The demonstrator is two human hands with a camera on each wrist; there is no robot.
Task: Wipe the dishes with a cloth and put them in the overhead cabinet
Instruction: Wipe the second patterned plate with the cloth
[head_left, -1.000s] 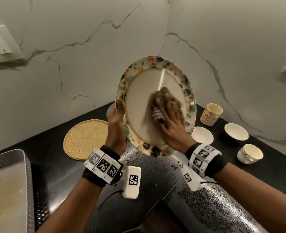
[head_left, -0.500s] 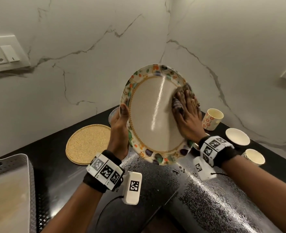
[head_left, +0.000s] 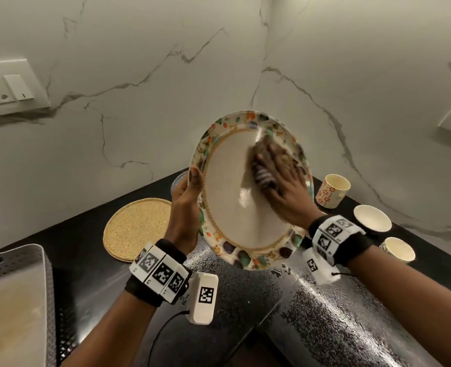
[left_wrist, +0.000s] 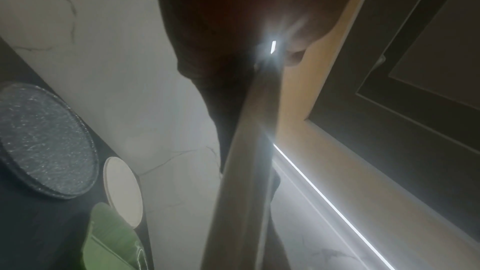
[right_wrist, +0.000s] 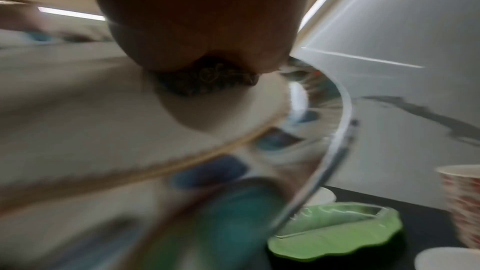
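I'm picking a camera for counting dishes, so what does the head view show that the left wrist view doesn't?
Only the head view shows the right hand pressing the cloth on the plate's face, the floral cup, two pale bowls and the woven mat. Only the left wrist view shows the green leaf dish, a white dish and the cabinet underside. Both show the plate, the left hand gripping its rim, and the marble wall.
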